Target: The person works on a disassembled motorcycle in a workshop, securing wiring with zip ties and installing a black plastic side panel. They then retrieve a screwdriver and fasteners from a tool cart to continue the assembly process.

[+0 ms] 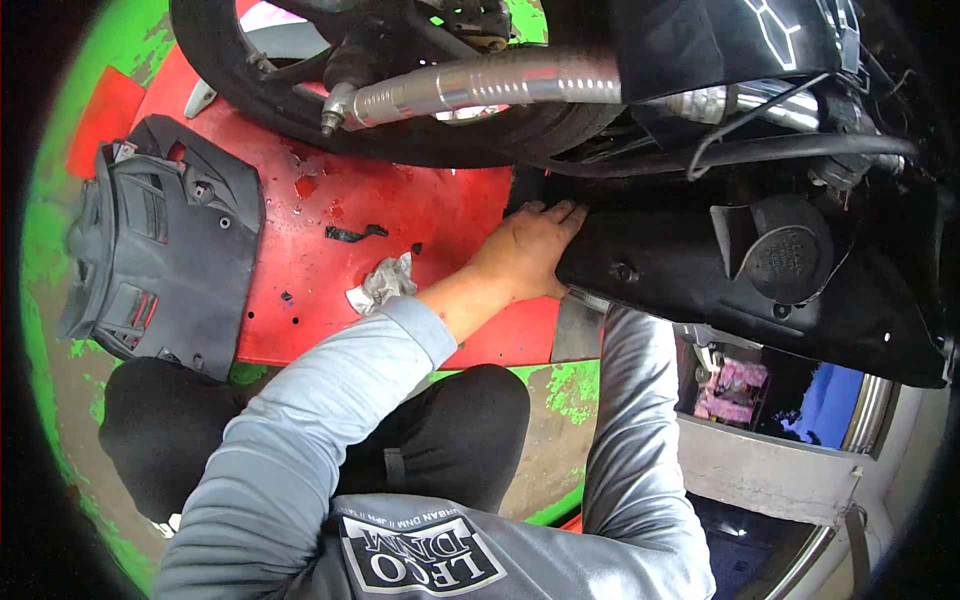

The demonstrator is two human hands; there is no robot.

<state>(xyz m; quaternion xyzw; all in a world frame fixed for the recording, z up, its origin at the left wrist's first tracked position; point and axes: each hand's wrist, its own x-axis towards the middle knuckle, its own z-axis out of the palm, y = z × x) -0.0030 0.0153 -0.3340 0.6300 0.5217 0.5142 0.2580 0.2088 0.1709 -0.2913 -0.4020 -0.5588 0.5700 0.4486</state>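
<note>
Against black panel [665,255], left hand [530,245] half-open, right hand hidden

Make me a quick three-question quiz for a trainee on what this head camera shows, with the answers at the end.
1. Multiple choice: the left hand is touching (a) the wheel, (b) the black panel, (c) the silver tube.
2. True or false: the right hand is fully visible.
3. Fill in: in the picture, the dark grey panel lies to the ____ of the crumpled pale wad.

Key: 1. b. 2. False; the black panel hides it, and only the right sleeve shows. 3. Left.
</note>
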